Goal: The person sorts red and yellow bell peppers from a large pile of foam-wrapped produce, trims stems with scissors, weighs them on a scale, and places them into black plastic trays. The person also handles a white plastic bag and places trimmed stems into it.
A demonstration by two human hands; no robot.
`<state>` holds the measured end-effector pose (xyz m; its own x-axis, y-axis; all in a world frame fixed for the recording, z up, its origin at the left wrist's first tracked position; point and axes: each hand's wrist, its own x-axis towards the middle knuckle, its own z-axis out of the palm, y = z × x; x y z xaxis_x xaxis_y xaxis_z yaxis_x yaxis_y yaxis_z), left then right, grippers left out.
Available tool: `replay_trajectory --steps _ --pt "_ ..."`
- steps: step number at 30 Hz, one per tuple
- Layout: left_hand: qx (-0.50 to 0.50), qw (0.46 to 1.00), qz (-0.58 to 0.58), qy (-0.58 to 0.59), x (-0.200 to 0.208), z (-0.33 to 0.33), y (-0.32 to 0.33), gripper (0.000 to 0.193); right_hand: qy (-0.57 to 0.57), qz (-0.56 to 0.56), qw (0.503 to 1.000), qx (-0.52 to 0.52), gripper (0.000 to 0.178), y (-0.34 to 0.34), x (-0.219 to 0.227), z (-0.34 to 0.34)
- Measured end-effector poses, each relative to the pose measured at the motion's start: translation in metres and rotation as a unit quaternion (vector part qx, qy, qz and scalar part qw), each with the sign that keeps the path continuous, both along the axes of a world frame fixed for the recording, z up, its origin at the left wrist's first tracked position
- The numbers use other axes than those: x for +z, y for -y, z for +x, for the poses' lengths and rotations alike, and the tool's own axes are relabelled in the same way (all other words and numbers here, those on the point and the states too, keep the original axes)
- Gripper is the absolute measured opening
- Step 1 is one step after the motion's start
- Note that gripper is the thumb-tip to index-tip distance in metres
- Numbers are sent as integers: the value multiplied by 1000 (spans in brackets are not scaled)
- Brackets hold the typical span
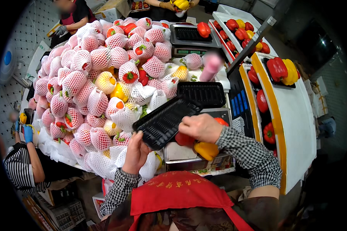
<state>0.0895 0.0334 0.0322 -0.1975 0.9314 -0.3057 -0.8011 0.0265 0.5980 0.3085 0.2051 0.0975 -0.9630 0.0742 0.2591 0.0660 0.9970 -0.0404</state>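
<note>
A black plastic tray [167,121] is held up, tilted, in front of me. My left hand [136,152] grips its near left corner, thumb over the rim. My right hand [200,128] is closed at the tray's right edge, its fingertips against the rim. Below the right hand, a red bell pepper [184,139] and a yellow bell pepper [206,151] rest on the near scale [181,152]. Another red pepper [221,121] shows partly behind the right hand. A second black tray [201,94] lies flat just beyond the held one.
Peppers in pink and white foam nets [100,59] are heaped at left. A far scale [189,40] carries a tray and a red pepper [204,30]. Packed peppers stand on white foam boxes [293,127] at right. Co-workers' gloved hands [28,133] are at left and at the back.
</note>
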Motion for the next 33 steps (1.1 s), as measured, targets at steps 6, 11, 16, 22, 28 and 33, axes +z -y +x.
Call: replay_trajectory --steps 6,11,16,22,28,33 --pt "163 986 4 -30 -32 -27 19 47 -150 -183 935 -262 35 36 -5 9" --pt "202 978 15 -52 -41 -36 33 46 136 -228 913 -310 81 35 -42 6" --pt "245 962 6 -124 -32 -35 41 37 59 -370 871 -317 86 38 -40 -14" --pt "179 979 20 -90 -19 -19 56 32 -21 -376 912 -161 86 81 7 -73" --pt "197 980 27 13 -4 -12 67 50 -172 -475 853 -132 75 139 -30 -128" --pt "158 987 32 -5 -27 -23 85 55 -158 -432 883 -95 82 160 -38 -130"
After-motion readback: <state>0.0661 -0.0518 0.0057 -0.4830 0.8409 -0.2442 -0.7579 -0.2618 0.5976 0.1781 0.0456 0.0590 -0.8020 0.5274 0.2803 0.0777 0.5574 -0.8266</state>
